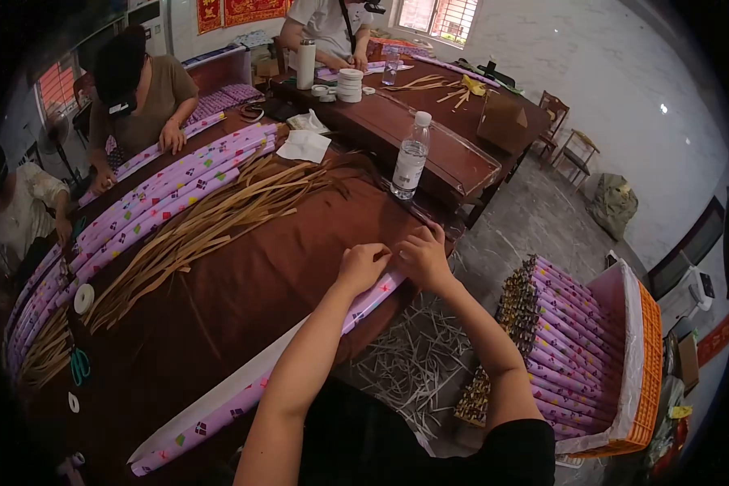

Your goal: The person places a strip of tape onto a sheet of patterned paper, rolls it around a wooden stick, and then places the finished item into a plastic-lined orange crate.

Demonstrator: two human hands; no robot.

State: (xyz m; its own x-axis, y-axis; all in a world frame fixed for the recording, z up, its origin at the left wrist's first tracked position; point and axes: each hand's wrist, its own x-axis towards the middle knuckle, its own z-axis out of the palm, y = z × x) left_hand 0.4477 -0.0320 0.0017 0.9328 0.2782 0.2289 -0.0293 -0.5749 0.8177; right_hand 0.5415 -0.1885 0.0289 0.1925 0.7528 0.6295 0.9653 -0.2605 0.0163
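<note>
A long purple patterned sheet point(243, 398), partly rolled into a tube with its white inner side showing, lies along the near side of the brown table. At its far end, my left hand point(363, 267) has its fingers bent and pressed together. Just beside it, my right hand point(425, 257) curls its fingers over the same end. Both hands appear to pinch the narrow rolled tip, though the fingers hide the exact grip. A water bottle point(411, 162) stands upright beyond my hands.
Brown flat strips point(211, 212) and finished purple tubes point(162, 182) cover the table's left. Green-handled scissors point(79, 366) and a white tape roll point(84, 299) lie there too. An orange crate point(650, 364) of tubes stands right, beside floor scraps point(413, 356). Several people work across the tables.
</note>
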